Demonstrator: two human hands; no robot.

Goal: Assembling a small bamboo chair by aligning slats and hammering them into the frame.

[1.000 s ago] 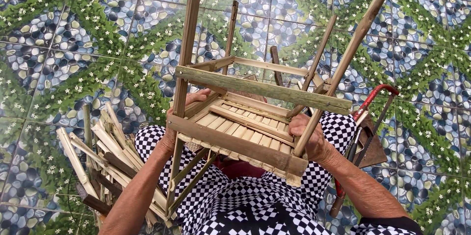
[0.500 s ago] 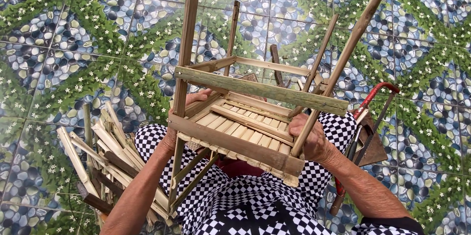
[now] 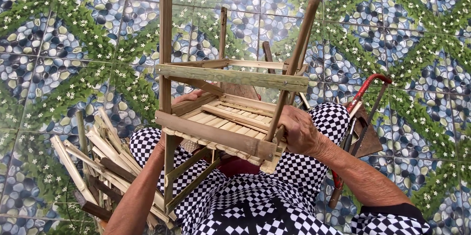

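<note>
On my lap, both hands grip an upturned bamboo stool (image 3: 221, 122): right hand (image 3: 299, 129) at 3 o'clock, left hand (image 3: 184, 100) at 9. Light, stiff, I judge; hold the frame rails.

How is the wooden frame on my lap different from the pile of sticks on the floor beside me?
The small slatted stool frame is assembled, its legs pointing up; the bundle of wooden strips lies loose and jumbled. The frame rests on the lap, held by the left hand and right hand; the strips lie untouched on the tiled floor. Both are pale wood.

Pebble-and-leaf patterned floor tiles (image 3: 73, 34)
</note>
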